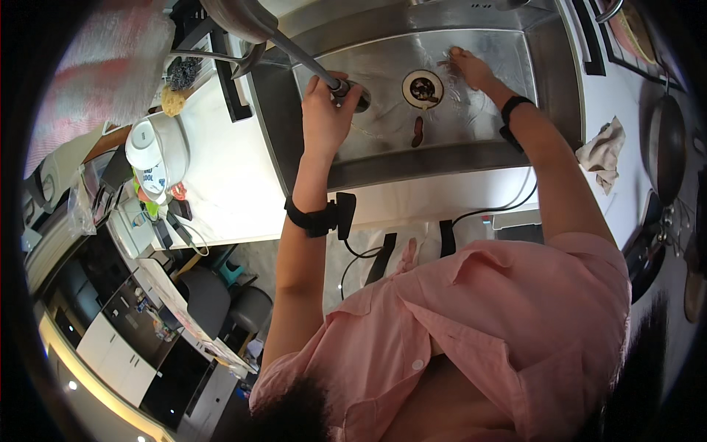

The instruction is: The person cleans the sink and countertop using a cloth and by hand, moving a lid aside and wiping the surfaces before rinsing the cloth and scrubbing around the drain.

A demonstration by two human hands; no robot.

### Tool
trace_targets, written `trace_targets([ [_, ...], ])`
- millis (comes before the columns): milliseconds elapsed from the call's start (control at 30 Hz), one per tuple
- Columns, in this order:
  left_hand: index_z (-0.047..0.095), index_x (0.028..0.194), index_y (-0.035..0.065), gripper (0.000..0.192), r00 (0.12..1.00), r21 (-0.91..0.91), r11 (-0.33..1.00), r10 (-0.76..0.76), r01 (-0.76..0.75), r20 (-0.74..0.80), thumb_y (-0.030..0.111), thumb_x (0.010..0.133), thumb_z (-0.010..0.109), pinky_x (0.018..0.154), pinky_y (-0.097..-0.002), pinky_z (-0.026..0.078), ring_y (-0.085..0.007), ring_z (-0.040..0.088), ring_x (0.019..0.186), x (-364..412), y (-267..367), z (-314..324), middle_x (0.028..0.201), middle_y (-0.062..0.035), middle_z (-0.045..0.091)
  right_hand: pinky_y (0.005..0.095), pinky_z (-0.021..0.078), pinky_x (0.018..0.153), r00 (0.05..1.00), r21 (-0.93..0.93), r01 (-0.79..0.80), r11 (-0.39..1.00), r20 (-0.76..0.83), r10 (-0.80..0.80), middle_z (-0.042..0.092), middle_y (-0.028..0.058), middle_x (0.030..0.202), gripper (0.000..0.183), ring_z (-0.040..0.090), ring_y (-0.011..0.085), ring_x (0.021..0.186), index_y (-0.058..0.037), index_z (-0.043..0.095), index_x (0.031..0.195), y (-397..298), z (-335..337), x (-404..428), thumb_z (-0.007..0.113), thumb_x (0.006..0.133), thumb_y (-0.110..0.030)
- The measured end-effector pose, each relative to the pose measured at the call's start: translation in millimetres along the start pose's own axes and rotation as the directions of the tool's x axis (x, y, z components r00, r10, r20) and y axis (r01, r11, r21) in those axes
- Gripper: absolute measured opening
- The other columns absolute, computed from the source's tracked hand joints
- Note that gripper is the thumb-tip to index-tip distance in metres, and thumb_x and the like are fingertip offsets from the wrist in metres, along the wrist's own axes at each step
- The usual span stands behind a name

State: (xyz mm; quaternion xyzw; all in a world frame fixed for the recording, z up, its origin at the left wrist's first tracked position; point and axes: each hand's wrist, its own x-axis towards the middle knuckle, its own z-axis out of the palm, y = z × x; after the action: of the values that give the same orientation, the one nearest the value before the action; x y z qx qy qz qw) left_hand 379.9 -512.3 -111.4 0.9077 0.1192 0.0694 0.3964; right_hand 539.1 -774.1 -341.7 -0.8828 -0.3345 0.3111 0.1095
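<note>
A stainless steel sink lies before me. My left hand grips the head of a pull-out faucet over the sink's left part, its hose running up and left. My right hand is low at the basin floor on the right, where water spreads; fingers bent, partly blurred, and I cannot tell whether they touch anything. Between the hands sits the round drain with dark bits in its strainer. A brown elongated scrap lies just below the drain.
On the left counter stand stacked white bowls, a yellow sponge and a dark scouring pad. A beige cloth lies right of the sink. Pans hang at the far right. Cables run from both wristbands.
</note>
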Motion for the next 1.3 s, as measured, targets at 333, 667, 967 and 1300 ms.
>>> trace_targets([
  [333, 0.058, 0.090, -0.0004, 0.022, 1.000, -0.028, 0.999, 0.015, -0.016, -0.007, 0.009, 0.073, 0.068, 0.056, -0.0253, 0.049, -0.0146, 0.059, 0.068, 5, -4, 2, 0.080, -0.0105, 0.057, 0.0340, 0.0368, 0.096, 0.935, -0.076, 0.306, 0.949, -0.166, -0.314, 0.040, 0.0116, 0.128, 0.088, 0.038, 0.0271, 0.117, -0.0059, 0.042, 0.123, -22, 1, 3, 0.082, 0.046, -0.022],
  [667, 0.058, 0.091, -0.0004, 0.022, 1.000, -0.081, 0.996, 0.026, -0.025, 0.011, 0.009, 0.073, 0.068, 0.057, -0.0255, 0.050, -0.0147, 0.059, 0.069, 13, 3, 8, 0.081, -0.0103, 0.057, 0.0376, 0.0430, 0.072, 0.938, 0.140, 0.256, 0.957, 0.202, -0.281, 0.059, 0.0118, 0.086, 0.018, 0.055, 0.0292, 0.082, -0.0047, 0.060, 0.085, 39, 60, -30, 0.059, 0.068, -0.008],
  [967, 0.058, 0.091, -0.0007, 0.022, 1.000, -0.036, 0.999, 0.020, -0.020, -0.004, 0.008, 0.073, 0.067, 0.057, -0.0258, 0.050, -0.0152, 0.059, 0.069, 6, -7, -3, 0.081, -0.0112, 0.056, 0.0372, 0.0406, 0.081, 0.956, -0.029, 0.091, 0.995, 0.282, -0.079, 0.046, 0.0204, 0.112, 0.036, 0.049, 0.0313, 0.101, 0.0022, 0.048, 0.108, -53, 41, 15, 0.053, 0.073, -0.001],
  [1300, 0.057, 0.088, -0.0005, 0.023, 0.999, -0.032, 0.999, 0.010, -0.011, -0.043, 0.010, 0.071, 0.068, 0.054, -0.0287, 0.046, -0.0185, 0.059, 0.063, 7, -8, -2, 0.079, -0.0107, 0.056, 0.0453, 0.0428, 0.079, 0.985, 0.120, 0.076, 0.990, -0.166, -0.056, 0.059, 0.0177, 0.085, 0.041, 0.057, 0.0325, 0.087, -0.0072, 0.050, 0.115, -29, 31, 10, 0.056, 0.074, -0.007],
])
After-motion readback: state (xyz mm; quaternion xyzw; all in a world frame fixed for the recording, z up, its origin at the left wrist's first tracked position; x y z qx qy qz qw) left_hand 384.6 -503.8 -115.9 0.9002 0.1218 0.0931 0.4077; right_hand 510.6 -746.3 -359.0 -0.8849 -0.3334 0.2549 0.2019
